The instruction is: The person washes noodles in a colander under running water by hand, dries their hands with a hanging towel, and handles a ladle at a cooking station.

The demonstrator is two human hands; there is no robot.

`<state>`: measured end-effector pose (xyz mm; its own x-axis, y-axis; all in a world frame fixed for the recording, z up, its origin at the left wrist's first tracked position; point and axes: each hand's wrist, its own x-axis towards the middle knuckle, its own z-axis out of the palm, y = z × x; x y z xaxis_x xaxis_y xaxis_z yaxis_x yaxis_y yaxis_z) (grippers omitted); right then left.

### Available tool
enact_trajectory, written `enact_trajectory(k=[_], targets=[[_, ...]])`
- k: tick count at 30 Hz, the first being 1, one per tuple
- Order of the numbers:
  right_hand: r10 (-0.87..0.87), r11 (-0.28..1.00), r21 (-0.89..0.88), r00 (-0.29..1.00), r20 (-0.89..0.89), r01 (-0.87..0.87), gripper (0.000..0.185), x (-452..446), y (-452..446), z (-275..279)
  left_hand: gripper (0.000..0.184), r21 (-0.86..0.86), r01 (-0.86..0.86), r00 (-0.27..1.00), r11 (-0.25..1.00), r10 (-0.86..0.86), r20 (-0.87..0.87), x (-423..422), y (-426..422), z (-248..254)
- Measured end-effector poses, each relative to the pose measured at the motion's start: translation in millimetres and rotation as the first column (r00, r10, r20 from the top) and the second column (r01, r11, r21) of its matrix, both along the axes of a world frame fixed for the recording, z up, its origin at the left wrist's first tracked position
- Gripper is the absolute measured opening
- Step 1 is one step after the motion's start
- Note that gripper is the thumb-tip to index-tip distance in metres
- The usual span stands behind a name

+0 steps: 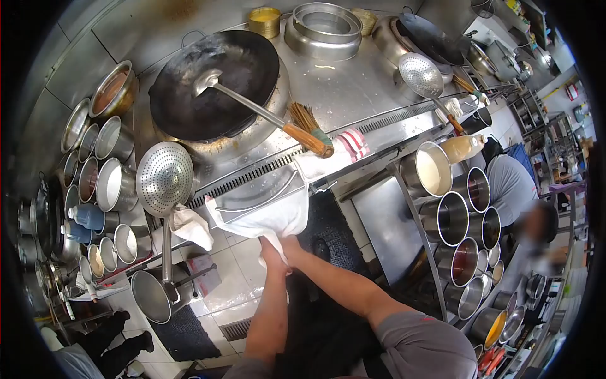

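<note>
Both my hands are together at the front edge of the steel stove counter, wrapped in a white cloth [281, 216]. The cloth hangs over the edge beside a curved metal handle. My left hand [273, 254] and my right hand [290, 247] hold its lower part, with the fingers partly covered by it. Above them, a ladle [246, 101] rests in a black wok [170, 95], its wooden handle lying over a red-striped towel [341, 153]. A bamboo brush [305, 119] lies beside that handle.
Perforated strainer [165, 179] at the left, near many metal pots [113, 183]. A saucepan [151, 297] stands lower left. More pots [445, 218] fill the right shelf. A second wok [432, 38] is at upper right. One person [511, 183] is at right; another person's legs [107, 335] show lower left.
</note>
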<state>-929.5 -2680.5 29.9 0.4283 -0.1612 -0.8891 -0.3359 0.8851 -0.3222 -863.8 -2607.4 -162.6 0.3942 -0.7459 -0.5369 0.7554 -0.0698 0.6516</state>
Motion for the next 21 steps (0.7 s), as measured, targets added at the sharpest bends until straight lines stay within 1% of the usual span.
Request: enact_trajectory(k=[2,3,4,6,7,8,9,10,11,12,13,14,15,16,17,18,19,20,21], targets=[[0.256,0.950,-0.131,0.949,-0.185,-0.282,0.046,-1.9,5.9,15.9,0.043,-0.057,0.065,0.998,0.996,-0.066,-0.013,6.3,23.2,-10.8],[0.355,0.869,-0.290,0.914,-0.198,-0.400,0.047,-9.6,13.3,15.8,0.043,-0.097,0.112,0.993,0.989,-0.115,-0.030,7.2,24.6,-3.7],[0.433,0.746,-0.440,0.866,-0.248,-0.499,0.048,-17.3,20.9,15.8,0.047,-0.174,0.150,0.979,0.973,-0.170,-0.109,8.2,21.7,2.8],[0.603,0.522,-0.650,0.778,-0.176,-0.552,0.043,-33.2,10.4,12.2,0.055,-0.324,0.195,0.927,0.926,-0.282,-0.246,5.3,18.3,78.4],[0.687,0.510,-0.625,0.717,-0.117,-0.591,0.039,-33.1,-20.5,17.4,0.060,-0.391,0.204,0.891,0.898,-0.336,-0.307,-1.2,18.1,100.1],[0.763,0.492,-0.599,0.644,-0.053,-0.632,0.035,-30.9,-52.7,23.0,0.057,-0.374,0.204,0.898,0.905,-0.325,-0.298,-10.5,17.2,118.3],[0.828,0.468,-0.573,0.561,0.017,-0.673,0.032,-27.6,-71.7,26.5,0.054,-0.294,0.189,0.942,0.937,-0.258,-0.216,-22.5,10.9,136.5],[0.545,0.760,-0.533,0.812,0.211,-0.372,0.035,-22.9,-78.0,30.1,0.051,-0.193,0.170,0.978,0.966,-0.190,-0.091,-33.8,4.4,152.8],[0.121,0.977,-0.207,0.916,0.383,-0.042,0.034,-8.3,-81.0,-0.9,0.049,-0.049,0.139,0.984,0.989,-0.133,0.119,-48.7,-3.1,167.6],[-0.021,0.978,-0.181,0.911,0.412,0.105,0.034,-3.4,-76.8,-9.0,0.046,0.061,0.086,0.965,0.994,-0.099,0.243,-62.6,-8.9,176.8],[-0.160,0.959,-0.146,0.885,0.437,0.245,0.035,2.6,-68.3,-16.7,0.043,0.141,0.015,0.947,0.990,-0.059,0.315,-74.8,-12.7,183.7],[-0.151,0.875,-0.370,0.902,0.404,0.312,0.034,15.4,-58.4,-48.5,0.047,0.131,0.009,1.000,0.991,-0.007,-0.014,-73.8,1.4,169.8],[-0.146,0.740,-0.575,0.918,0.370,0.349,0.034,27.4,-45.8,-75.6,0.048,0.118,-0.020,0.987,0.993,0.038,-0.154,-72.1,0.9,168.9],[-0.190,0.720,-0.587,0.919,0.346,0.370,0.034,33.8,-32.6,-78.6,0.051,0.118,-0.055,0.953,0.991,0.087,-0.290,-70.6,0.4,167.5],[-0.245,0.711,-0.555,0.893,0.378,0.431,0.032,36.1,-23.1,-80.3,0.052,0.120,-0.091,0.964,0.989,0.118,-0.237,-65.5,-15.9,174.2],[-0.399,0.687,-0.449,0.812,0.425,0.572,0.026,33.1,-15.4,-52.5,0.052,0.157,-0.098,0.977,0.983,0.125,-0.172,-63.4,-21.3,180.3],[-0.541,0.629,-0.341,0.708,0.454,0.699,0.020,31.7,-13.4,-16.4,0.051,0.183,-0.104,0.986,0.978,0.125,-0.108,-60.7,-29.1,189.0],[-0.608,0.578,-0.477,0.739,0.290,0.662,0.027,34.2,-10.7,-12.2,0.051,0.162,-0.109,0.987,0.981,0.127,-0.101,-58.8,-35.1,192.4],[-0.644,0.573,-0.472,0.725,0.246,0.670,0.028,28.5,-8.4,-5.7,0.053,0.102,-0.121,0.959,0.987,0.143,-0.245,-55.0,-36.2,189.0]])
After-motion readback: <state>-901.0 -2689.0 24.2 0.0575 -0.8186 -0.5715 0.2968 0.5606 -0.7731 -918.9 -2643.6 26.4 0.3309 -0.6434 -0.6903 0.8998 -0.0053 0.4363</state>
